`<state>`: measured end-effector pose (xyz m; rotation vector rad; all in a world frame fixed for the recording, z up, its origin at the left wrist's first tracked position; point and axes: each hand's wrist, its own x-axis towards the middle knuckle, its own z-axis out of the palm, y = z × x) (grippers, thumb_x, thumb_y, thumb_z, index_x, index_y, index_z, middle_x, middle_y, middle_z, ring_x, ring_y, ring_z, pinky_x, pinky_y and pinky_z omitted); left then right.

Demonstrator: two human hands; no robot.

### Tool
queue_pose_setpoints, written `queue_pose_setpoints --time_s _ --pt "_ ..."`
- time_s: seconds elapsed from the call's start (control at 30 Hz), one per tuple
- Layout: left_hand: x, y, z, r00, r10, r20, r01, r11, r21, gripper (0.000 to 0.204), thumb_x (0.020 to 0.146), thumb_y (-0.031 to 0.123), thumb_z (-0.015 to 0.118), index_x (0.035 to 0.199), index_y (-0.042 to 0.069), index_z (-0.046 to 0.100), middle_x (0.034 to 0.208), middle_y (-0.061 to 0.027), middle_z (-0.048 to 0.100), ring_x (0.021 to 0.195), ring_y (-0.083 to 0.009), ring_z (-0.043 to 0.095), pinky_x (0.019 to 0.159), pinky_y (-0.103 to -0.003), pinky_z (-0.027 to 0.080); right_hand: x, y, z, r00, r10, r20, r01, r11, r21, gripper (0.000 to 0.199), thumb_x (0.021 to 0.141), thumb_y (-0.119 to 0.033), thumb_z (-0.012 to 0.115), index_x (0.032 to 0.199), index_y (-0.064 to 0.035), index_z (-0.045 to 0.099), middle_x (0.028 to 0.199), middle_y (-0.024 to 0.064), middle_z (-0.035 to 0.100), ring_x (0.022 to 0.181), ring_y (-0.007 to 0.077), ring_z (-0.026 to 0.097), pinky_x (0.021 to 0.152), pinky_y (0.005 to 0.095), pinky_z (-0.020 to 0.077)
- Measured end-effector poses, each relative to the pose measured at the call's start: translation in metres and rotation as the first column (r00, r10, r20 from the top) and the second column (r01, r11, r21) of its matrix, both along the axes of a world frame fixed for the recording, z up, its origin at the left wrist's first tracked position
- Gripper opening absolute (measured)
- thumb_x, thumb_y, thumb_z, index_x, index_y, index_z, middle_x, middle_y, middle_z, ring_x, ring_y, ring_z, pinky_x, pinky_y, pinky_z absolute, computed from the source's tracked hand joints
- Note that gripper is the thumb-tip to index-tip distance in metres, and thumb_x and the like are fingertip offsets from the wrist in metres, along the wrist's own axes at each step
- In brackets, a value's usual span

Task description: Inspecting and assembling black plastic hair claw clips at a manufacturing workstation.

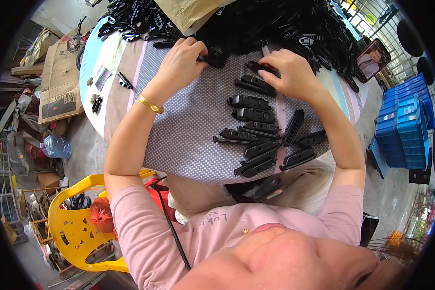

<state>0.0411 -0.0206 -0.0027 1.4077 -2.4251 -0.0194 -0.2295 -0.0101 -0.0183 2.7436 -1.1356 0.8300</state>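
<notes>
far left of the fingers, a small black-and-silver piece lies alone on the patterned tablecloth. next comes the left hand, its fingers curled inward at a dark piece just to their right; whether they are closed on it i cannot tell, since black merges with black there. beyond the fingertips of both hands spreads a heaped pile of black parts, partly covered by a brown paper sheet and cut off by the upper edge. further right, the right hand pinches a slim black part between thumb and fingers, which hide some of it. nearer the body, below those fingers, similar black housings lie in a loose row.

the step in hand seems to be handling parts one by one; the next move probably calls for a steady pinch and careful lining-up. small details are too fine to read.
</notes>
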Motion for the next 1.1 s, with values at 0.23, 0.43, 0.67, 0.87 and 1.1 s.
queue_pose_setpoints --time_s 0.23,0.43,0.67,0.87,1.1 --pt "-0.021 0.013 0.000 0.946 -0.010 -0.325 0.049 0.993 0.112 0.025 0.076 0.010 0.066 0.097 0.001 0.055 0.083 -0.0100 0.062 0.072 -0.0197 0.060 0.068 -0.030 0.049 0.000 0.003 0.007 0.982 0.111 0.150 -0.146 0.957 0.251 0.031 0.072 -0.011 0.066 0.102 -0.0038 0.059 0.077 0.0079 0.058 0.064 0.0178 0.058 0.059 0.0285 0.0471" --pt "-0.029 0.012 -0.012 0.775 -0.021 -0.632 0.159 0.974 0.162 0.034 0.077 0.001 0.064 0.109 -0.002 0.055 0.087 -0.0069 0.062 0.071 -0.0129 0.058 0.065 -0.025 0.048 0.003 0.006 0.013 0.857 -0.015 0.515 -0.250 0.862 0.440 0.025 0.077 -0.004 0.062 0.101 -0.0032 0.053 0.078 0.0022 0.057 0.069 0.0079 0.059 0.059 0.0214 0.0483" --pt "-0.046 0.024 -0.011 0.746 -0.018 -0.666 0.196 0.961 0.193 0.038 0.078 -0.003 0.059 0.116 -0.001 0.054 0.095 -0.0080 0.063 0.084 -0.0115 0.060 0.076 -0.022 0.047 0.019 0.011 0.009 0.688 -0.150 0.710 -0.416 0.719 0.556 0.019 0.084 -0.015 0.065 0.090 -0.0027 0.051 0.074 0.0030 0.060 0.062 0.0090 0.061 0.057 0.0203 0.0495" --pt "-0.046 0.030 -0.002 0.687 0.095 -0.720 0.258 0.895 0.364 0.042 0.080 -0.003 0.054 0.122 -0.002 0.050 0.107 -0.0112 0.061 0.094 -0.0158 0.060 0.083 -0.024 0.047 0.018 0.007 0.004 0.678 -0.216 0.703 -0.322 0.772 0.548 0.021 0.084 -0.018 0.066 0.088 -0.0028 0.053 0.073 0.0037 0.062 0.061 0.0086 0.060 0.057 0.0198 0.0491" --pt "-0.040 0.022 -0.005 0.123 0.396 -0.910 0.725 0.590 0.355 0.037 0.086 0.006 0.055 0.121 -0.005 0.048 0.104 -0.0111 0.059 0.093 -0.0168 0.060 0.086 -0.030 0.050 0.015 0.006 0.000 0.680 -0.022 0.733 -0.465 0.759 0.455 0.020 0.081 -0.014 0.069 0.090 -0.0040 0.054 0.086 0.0006 0.060 0.077 0.0060 0.057 0.070 0.0199 0.0480"
